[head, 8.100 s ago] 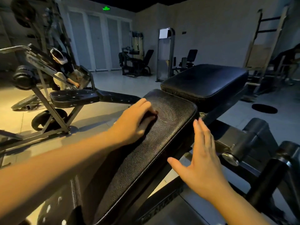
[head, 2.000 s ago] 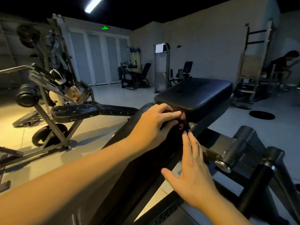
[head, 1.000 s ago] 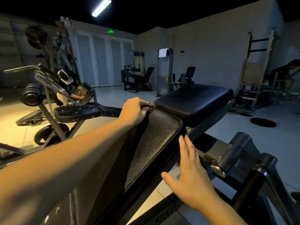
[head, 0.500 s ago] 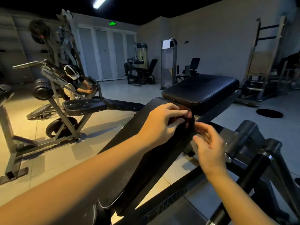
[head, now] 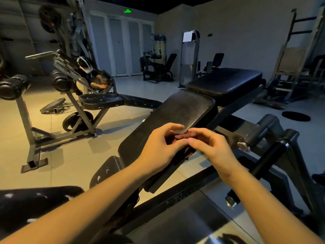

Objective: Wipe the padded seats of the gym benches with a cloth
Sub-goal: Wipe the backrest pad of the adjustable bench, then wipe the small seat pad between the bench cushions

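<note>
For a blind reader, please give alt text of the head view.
The left hand and right hand meet at a dark cloth over a slanted black pad. A flat seat lies beyond it; a second bench stands at the left.

The left hand and right hand meet side by side over the lower half of the slanted pad, with the cloth between and under them. Past the pad's top end sits the seat, farther back. The frame runs along the right. Another bench stands to the left across the floor. A plate lies on the floor at far right, and machines stand by the back wall.
</note>
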Demonstrator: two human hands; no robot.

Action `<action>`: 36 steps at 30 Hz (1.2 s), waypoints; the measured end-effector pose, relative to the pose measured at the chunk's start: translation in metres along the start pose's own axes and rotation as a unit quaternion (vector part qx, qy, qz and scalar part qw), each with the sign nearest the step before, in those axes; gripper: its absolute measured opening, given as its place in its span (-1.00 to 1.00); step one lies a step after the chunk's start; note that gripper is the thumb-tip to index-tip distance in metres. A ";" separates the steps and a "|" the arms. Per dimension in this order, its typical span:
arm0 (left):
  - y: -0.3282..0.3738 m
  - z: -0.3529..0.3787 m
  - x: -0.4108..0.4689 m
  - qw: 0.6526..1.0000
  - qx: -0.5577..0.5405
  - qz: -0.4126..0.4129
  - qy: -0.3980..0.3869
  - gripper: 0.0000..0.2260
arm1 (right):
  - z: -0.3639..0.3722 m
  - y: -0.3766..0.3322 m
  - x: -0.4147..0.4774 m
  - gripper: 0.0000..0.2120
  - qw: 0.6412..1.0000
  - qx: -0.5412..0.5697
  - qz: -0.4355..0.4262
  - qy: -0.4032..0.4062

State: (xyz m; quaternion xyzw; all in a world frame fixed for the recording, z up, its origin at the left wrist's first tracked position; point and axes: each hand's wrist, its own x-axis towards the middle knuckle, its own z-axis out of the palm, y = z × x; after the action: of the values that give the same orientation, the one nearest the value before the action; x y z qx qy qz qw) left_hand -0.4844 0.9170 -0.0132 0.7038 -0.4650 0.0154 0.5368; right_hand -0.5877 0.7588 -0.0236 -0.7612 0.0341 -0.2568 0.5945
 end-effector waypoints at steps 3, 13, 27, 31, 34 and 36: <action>0.001 -0.012 -0.022 0.999 0.012 -0.043 0.014 -0.64 | 0.008 -0.005 -0.017 -0.78 0.999 -0.016 0.023 -0.039; 0.018 -0.053 -0.102 0.969 -0.145 -0.186 -0.080 -0.54 | 0.050 -0.022 -0.068 -0.85 0.997 -0.056 0.025 -0.035; 0.035 -0.073 -0.173 0.987 -0.034 -0.155 -0.010 -0.58 | 0.117 -0.034 -0.140 -0.84 0.992 0.051 0.104 -0.050; 0.043 -0.067 -0.185 0.972 -0.046 -0.232 -0.005 -0.62 | 0.136 -0.020 -0.147 -0.83 0.987 0.107 0.116 0.001; 0.048 -0.076 -0.195 0.941 -0.099 -0.321 -0.038 -0.72 | 0.139 -0.021 -0.144 -0.85 0.987 0.120 0.102 0.036; 0.045 -0.085 -0.197 0.936 -0.074 -0.338 -0.056 -0.66 | 0.139 -0.019 -0.141 -0.85 0.984 0.135 0.111 0.038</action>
State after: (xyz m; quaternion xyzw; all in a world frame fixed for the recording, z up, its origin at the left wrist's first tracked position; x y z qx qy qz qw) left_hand -0.5857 1.1082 -0.0463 0.7773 -0.2284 -0.2410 0.5343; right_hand -0.6552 0.9378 -0.0777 -0.6551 0.1059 -0.2200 0.7150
